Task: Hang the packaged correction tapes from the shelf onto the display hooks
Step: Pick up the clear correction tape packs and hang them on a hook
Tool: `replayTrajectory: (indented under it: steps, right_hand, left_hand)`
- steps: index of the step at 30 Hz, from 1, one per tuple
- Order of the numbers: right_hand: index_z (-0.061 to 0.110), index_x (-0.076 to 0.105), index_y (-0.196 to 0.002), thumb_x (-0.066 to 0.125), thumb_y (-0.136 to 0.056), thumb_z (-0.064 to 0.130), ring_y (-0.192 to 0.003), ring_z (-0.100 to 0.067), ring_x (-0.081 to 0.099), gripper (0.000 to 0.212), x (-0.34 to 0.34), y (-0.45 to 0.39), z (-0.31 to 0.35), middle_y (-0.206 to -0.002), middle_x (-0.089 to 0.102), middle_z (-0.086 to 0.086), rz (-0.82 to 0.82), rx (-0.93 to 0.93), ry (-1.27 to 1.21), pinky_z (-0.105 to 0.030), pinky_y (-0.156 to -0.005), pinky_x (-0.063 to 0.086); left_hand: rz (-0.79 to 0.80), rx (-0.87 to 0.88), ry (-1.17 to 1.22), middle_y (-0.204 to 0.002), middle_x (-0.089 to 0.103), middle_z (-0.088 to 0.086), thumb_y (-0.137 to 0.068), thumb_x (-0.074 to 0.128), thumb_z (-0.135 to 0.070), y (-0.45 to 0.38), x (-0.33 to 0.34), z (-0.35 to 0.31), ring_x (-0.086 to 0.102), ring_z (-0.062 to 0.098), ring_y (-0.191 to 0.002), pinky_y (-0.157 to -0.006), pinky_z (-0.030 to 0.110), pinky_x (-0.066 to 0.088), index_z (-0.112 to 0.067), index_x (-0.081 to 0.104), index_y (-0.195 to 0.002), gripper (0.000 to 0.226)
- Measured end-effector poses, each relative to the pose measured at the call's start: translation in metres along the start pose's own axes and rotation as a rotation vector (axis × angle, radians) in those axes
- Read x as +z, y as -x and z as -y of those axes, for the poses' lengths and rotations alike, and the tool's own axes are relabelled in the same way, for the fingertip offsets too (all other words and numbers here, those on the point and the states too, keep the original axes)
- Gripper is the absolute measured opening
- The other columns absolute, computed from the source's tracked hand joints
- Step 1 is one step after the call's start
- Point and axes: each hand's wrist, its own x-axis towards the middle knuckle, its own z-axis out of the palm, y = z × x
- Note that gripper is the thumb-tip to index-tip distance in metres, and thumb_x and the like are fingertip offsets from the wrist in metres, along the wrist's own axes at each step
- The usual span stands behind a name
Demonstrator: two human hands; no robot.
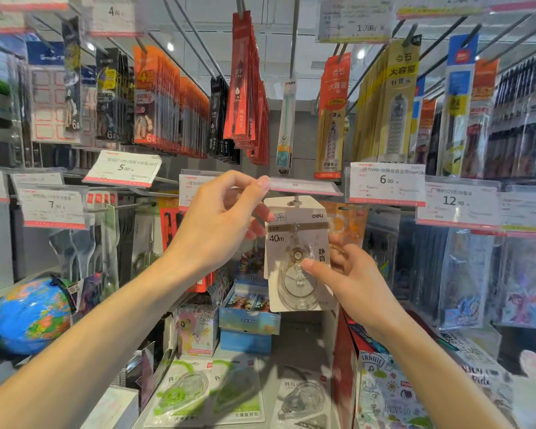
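Right hand point(350, 274) pinching white correction tape pack point(297, 252) at frame centre, thumb on blister, fingers behind card. Left hand point(220, 224) at ten o'clock of pack, thumb and forefinger pressed on price tag flap point(304, 185), lifting it. Pack's hang hole at hook tip point(296, 200), twelve o'clock. Advice: hold card level, flap up, slide straight back. More packs point(239, 388) wait on shelf, six o'clock.

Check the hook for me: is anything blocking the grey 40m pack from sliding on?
Only the price tag flap at the hook's front; the left hand is lifting it. The grey pack, in the right hand, already has its hole at the hook tip.
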Motion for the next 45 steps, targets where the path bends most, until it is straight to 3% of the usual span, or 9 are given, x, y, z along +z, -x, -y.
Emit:
replayTrajectory:
  steps: [9, 15, 20, 23, 26, 30, 35, 39, 45]
  right_hand:
    - [0.032, 0.044, -0.144, 0.078, -0.090, 0.030, -0.109, -0.004, 0.074, 0.064, 0.011, -0.007, -0.011, -0.121, 0.077, 0.010, -0.073, 0.010, 0.008, -0.036, -0.099, 0.059]
    - [0.047, 0.030, -0.150, 0.072, -0.096, 0.023, -0.110, 0.001, 0.071, 0.072, 0.022, -0.010, -0.025, -0.131, 0.068, 0.011, -0.152, -0.083, 0.100, -0.011, -0.082, 0.056]
    - [0.045, 0.023, -0.159, 0.067, -0.099, 0.032, -0.137, -0.007, 0.054, 0.076, 0.031, -0.019, -0.027, -0.154, 0.049, 0.016, -0.167, -0.061, 0.193, -0.036, -0.109, 0.052]
    - [0.045, 0.023, -0.158, 0.063, -0.100, 0.032, -0.138, -0.009, 0.051, 0.072, 0.034, -0.024, -0.032, -0.148, 0.041, 0.026, -0.173, -0.044, 0.273, -0.039, -0.109, 0.051]
    - [0.047, 0.024, -0.155, 0.063, -0.099, 0.039, -0.122, 0.004, 0.055, 0.068, 0.033, -0.030, -0.044, -0.141, 0.043, 0.033, -0.191, -0.059, 0.358, -0.021, -0.098, 0.045]
    - [0.064, 0.016, -0.149, 0.062, -0.098, 0.047, -0.113, 0.008, 0.053, 0.071, 0.037, -0.040, -0.052, -0.137, 0.042, 0.037, -0.187, -0.026, 0.330, -0.028, -0.096, 0.047]
    - [0.074, 0.018, -0.137, 0.065, -0.098, 0.041, -0.120, -0.002, 0.051, 0.069, 0.045, -0.056, -0.056, -0.132, 0.043, 0.027, -0.230, -0.035, 0.287, -0.028, -0.095, 0.044]
    - [0.075, 0.022, -0.138, 0.068, -0.096, 0.041, -0.125, 0.003, 0.045, 0.071, 0.041, -0.060, -0.058, -0.121, 0.037, 0.051, -0.209, 0.000, 0.220, -0.023, -0.095, 0.045]
    - [0.050, 0.034, -0.147, 0.065, -0.098, 0.026, -0.124, 0.003, 0.057, 0.064, 0.022, -0.048, -0.051, -0.129, 0.052, 0.034, -0.148, 0.030, 0.150, -0.005, -0.078, 0.052]
  left_hand:
    - [0.011, 0.027, 0.016, -0.084, 0.079, -0.003, -0.091, 0.061, -0.052, 0.011, -0.001, 0.020, 0.073, 0.014, -0.068, -0.058, 0.023, 0.056, -0.036, 0.070, -0.094, 0.018]
    - [-0.013, -0.085, -0.164, -0.097, 0.074, -0.016, -0.098, 0.064, -0.035, 0.037, 0.011, 0.085, 0.070, 0.001, -0.088, -0.079, 0.033, 0.058, -0.044, 0.063, -0.101, 0.010]
    - [0.057, -0.102, -0.247, -0.116, 0.058, -0.034, -0.099, 0.062, -0.040, 0.029, 0.028, 0.113, 0.059, -0.018, -0.105, -0.074, 0.006, 0.047, -0.053, 0.037, -0.142, 0.052]
    - [0.099, -0.059, -0.269, -0.095, 0.059, -0.053, -0.101, 0.059, -0.040, 0.019, 0.037, 0.123, 0.065, -0.019, -0.075, -0.054, 0.004, 0.046, -0.072, 0.015, -0.142, 0.068]
    - [0.083, -0.031, -0.343, -0.085, 0.063, -0.037, -0.102, 0.057, -0.043, 0.014, 0.043, 0.136, 0.067, 0.004, -0.052, -0.044, 0.022, 0.050, -0.067, 0.007, -0.150, 0.073]
    - [0.096, -0.056, -0.352, -0.153, 0.035, -0.012, -0.104, 0.052, -0.046, 0.006, 0.047, 0.154, 0.069, 0.012, -0.110, -0.088, 0.025, 0.053, -0.052, 0.004, -0.158, 0.073]
    - [0.068, -0.062, -0.322, -0.157, 0.031, -0.018, -0.106, 0.053, -0.037, -0.006, 0.054, 0.158, 0.027, 0.001, -0.140, -0.089, -0.009, 0.014, -0.036, 0.013, -0.162, 0.068]
    - [0.084, -0.077, -0.269, -0.158, 0.035, -0.014, -0.105, 0.055, -0.034, -0.009, 0.055, 0.156, 0.027, -0.005, -0.134, -0.079, -0.018, 0.013, -0.030, 0.018, -0.163, 0.068]
    - [0.067, -0.126, -0.178, -0.134, 0.047, -0.032, -0.103, 0.058, -0.039, 0.001, 0.045, 0.140, 0.060, -0.009, -0.097, -0.066, -0.002, 0.045, -0.043, 0.029, -0.155, 0.060]
